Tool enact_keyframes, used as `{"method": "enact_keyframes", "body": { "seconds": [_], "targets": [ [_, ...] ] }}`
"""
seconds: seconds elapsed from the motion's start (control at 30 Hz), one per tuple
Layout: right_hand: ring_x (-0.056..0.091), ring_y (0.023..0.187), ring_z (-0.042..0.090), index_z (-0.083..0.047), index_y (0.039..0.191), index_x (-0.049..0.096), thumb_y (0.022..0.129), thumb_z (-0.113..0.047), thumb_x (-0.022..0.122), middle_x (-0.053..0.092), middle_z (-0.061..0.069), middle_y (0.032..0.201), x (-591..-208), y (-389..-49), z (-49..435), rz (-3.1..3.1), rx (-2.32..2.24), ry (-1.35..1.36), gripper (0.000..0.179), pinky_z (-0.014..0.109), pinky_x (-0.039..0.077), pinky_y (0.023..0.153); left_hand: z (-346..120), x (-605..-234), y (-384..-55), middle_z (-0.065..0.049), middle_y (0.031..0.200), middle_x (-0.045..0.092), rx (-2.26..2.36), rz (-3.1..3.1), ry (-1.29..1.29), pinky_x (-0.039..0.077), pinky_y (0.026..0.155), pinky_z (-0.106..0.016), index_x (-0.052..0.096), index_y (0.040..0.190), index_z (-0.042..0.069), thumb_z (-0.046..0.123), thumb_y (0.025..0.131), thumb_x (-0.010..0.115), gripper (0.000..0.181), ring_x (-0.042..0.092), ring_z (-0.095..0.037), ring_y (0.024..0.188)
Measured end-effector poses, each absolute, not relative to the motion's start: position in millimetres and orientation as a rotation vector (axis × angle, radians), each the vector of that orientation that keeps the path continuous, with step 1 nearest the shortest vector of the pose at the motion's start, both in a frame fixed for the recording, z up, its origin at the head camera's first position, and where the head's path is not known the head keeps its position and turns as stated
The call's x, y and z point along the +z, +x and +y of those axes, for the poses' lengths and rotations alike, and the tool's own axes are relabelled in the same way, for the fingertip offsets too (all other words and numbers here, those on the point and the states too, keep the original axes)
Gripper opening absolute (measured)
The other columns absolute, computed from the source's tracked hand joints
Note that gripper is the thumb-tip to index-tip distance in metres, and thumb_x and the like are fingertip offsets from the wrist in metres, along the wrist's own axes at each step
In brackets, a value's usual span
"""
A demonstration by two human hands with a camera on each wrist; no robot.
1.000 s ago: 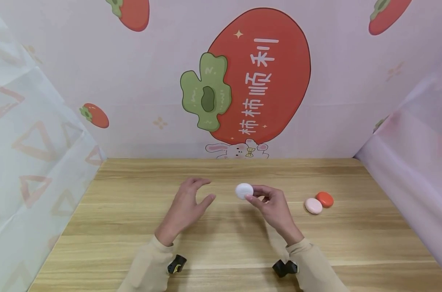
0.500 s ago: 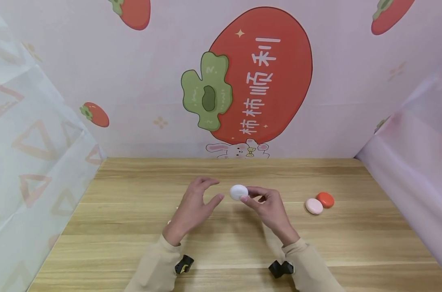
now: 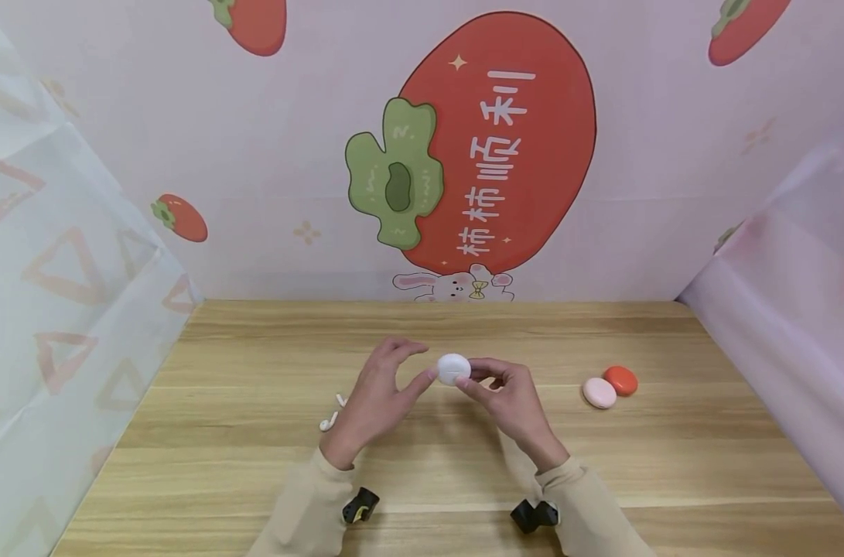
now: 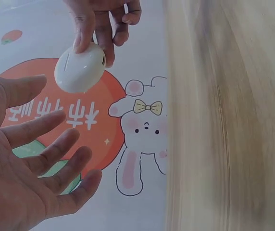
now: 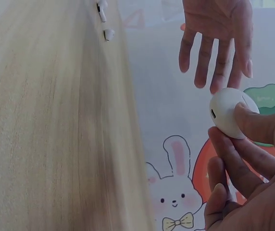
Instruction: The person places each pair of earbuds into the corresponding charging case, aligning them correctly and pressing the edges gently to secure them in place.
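Observation:
My right hand (image 3: 512, 398) pinches a round white earbud charging case (image 3: 453, 370) between thumb and fingers, above the middle of the table. A dark charging port shows on the edge of the case (image 5: 224, 113) in the right wrist view. Just left of it, my left hand (image 3: 380, 394) is held with its fingers spread and nothing in them. In the head view the left thumb tip comes right up to the case's rim. Two white earbuds (image 3: 329, 422) lie on the table beside the left wrist, partly covered by that hand.
To the right on the wooden table (image 3: 672, 464) lie a pale pink round piece (image 3: 599, 393) and a red round piece (image 3: 620, 381), side by side. A printed cloth backdrop (image 3: 275, 155) rises behind the table, with cloth walls at both sides.
Both hands have drawn closer together: the left hand moved right, and the right hand carried the case slightly left. The earbuds have come into view beside the left wrist.

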State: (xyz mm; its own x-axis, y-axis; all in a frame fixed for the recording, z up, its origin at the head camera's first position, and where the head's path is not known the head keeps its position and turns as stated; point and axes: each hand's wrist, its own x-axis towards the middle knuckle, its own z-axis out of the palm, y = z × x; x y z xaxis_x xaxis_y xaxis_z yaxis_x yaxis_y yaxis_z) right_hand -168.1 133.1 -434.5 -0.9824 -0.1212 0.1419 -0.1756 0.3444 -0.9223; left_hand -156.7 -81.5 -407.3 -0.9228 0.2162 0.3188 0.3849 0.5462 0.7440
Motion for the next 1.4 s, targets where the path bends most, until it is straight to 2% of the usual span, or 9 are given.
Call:
{"method": "enact_keyframes", "body": {
  "seconds": [0.6,0.93,1.13,1.4],
  "targets": [
    [0.062,0.09,0.017,-0.012,0.108,0.08,0.089,-0.017,0.08,0.073,-0.002,0.089,-433,-166,131,-2.561,1.672,0.383,0.019,0.04,0.039,0.082,-75,-417,-157,-0.009,0.127,0.061,-1.382,-2.59,-0.513,0.045,0.103,-0.053,0.068,0.127,0.005,0.028,0.098,0.07,0.037,0.056,-0.03,0.122],
    [0.063,0.089,0.016,-0.012,0.107,0.08,0.088,-0.017,0.081,0.073,-0.004,0.089,-434,-165,132,-2.559,1.639,0.436,0.019,0.04,0.04,0.082,-70,-423,-158,-0.006,0.114,0.064,-1.391,-2.534,-0.543,0.048,0.097,-0.047,0.074,0.111,0.005,0.023,0.097,0.072,0.023,0.06,-0.025,0.111],
    [0.063,0.088,0.015,-0.011,0.107,0.08,0.089,-0.016,0.081,0.073,-0.005,0.087,-434,-165,132,-2.541,1.625,0.464,0.02,0.039,0.04,0.081,-69,-424,-158,-0.006,0.111,0.065,-1.413,-2.482,-0.553,0.05,0.094,-0.047,0.075,0.107,0.005,0.021,0.095,0.074,0.02,0.062,-0.025,0.108],
    [0.063,0.088,0.016,-0.01,0.108,0.08,0.088,-0.014,0.081,0.074,-0.005,0.087,-433,-165,132,-2.543,1.622,0.463,0.02,0.04,0.041,0.082,-68,-425,-157,-0.007,0.11,0.065,-1.499,-2.454,-0.515,0.05,0.094,-0.054,0.076,0.107,0.004,0.02,0.094,0.075,0.02,0.062,-0.028,0.108]
  ]
}}
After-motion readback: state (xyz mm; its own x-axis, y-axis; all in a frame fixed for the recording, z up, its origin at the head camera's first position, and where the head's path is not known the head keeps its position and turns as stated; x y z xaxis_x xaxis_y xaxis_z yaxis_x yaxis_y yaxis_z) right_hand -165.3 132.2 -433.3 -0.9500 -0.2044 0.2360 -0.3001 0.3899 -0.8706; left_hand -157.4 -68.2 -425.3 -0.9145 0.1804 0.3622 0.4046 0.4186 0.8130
